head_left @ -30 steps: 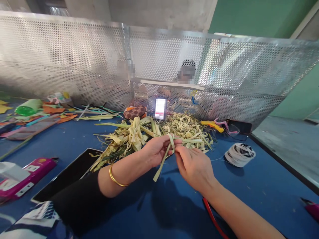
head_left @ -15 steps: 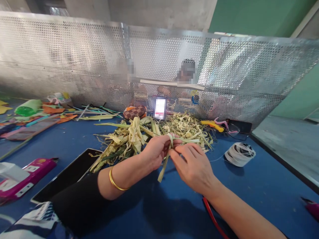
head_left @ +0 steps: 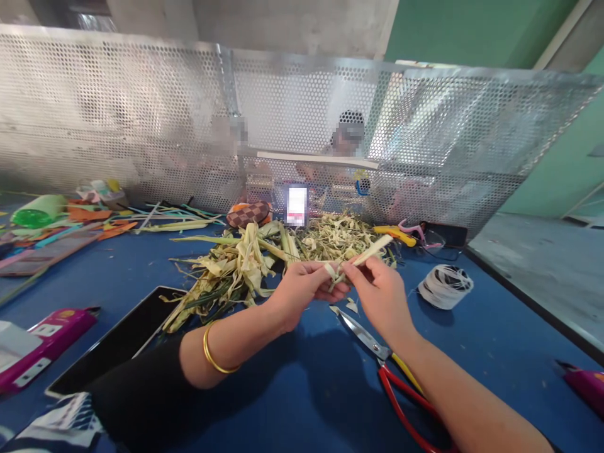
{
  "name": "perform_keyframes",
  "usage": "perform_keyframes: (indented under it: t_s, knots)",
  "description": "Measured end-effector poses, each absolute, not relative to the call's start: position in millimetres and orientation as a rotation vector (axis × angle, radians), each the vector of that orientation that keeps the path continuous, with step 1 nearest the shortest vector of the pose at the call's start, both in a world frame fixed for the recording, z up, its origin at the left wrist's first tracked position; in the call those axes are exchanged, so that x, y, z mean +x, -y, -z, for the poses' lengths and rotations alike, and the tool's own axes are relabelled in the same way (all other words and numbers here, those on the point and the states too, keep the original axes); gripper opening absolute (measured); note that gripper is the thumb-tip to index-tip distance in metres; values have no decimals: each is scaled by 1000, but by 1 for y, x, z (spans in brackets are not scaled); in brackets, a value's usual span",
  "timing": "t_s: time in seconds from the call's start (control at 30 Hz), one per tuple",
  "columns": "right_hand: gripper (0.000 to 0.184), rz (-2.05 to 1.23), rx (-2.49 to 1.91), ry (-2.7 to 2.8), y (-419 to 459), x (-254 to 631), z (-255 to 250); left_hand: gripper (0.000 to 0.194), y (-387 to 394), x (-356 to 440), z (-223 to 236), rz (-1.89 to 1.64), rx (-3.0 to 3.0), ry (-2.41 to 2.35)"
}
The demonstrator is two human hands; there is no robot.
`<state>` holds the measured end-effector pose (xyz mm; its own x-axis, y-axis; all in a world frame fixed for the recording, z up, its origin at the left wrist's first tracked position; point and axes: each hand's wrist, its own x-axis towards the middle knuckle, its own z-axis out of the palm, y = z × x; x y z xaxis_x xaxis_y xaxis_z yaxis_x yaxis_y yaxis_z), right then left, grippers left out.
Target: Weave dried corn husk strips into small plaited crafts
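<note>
Above the blue table, both my hands meet at a pale corn husk strip folded into a small loop or knot. My left hand pinches the looped part between thumb and fingers. My right hand grips the strip just beside it, and a flat end sticks out up and to the right. Some of the folding is hidden behind my fingertips. Below my right hand lie scissors with red and yellow handles, partly under my forearm. Small husk scraps lie near the blade tips.
Behind my hands are a heap of corn husks and a pile of shredded husk. White string stands right. A black tablet-like panel and magenta power strip lie left. A perforated metal screen rises behind; people sit beyond it.
My right hand has risen slightly. The strip end that hung down now points up and right. The scissors, mostly covered before, show plainly, and the view has shifted a little.
</note>
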<state>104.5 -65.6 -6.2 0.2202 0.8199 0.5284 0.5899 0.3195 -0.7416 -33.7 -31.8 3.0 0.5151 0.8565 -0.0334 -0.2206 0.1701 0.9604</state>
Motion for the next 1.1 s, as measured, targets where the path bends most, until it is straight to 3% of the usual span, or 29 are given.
perform_keyframes:
  t_s: [0.13, 0.4, 0.63, 0.73, 0.97, 1.1]
  knots:
    - [27, -652, -1371, 1361, 59, 103, 13, 18, 32, -33, -1, -877, 1191, -713]
    - [26, -535, -1441, 1299, 62, 100, 12, 20, 27, -33, 1, -938, 1243, -778]
    - [27, -510, -1441, 1273, 58, 105, 14, 7, 31, -34, -3, -937, 1082, -707]
    - [27, -520, -1429, 1262, 58, 104, 14, 13, 32, -33, -1, -927, 1108, -694]
    - [27, -764, -1362, 1175, 59, 97, 15, 21, 29, -32, 6, -1020, 1084, -832]
    - [16, -833, -1313, 1285, 65, 96, 8, 20, 22, -36, 1, -1067, 1011, -880]
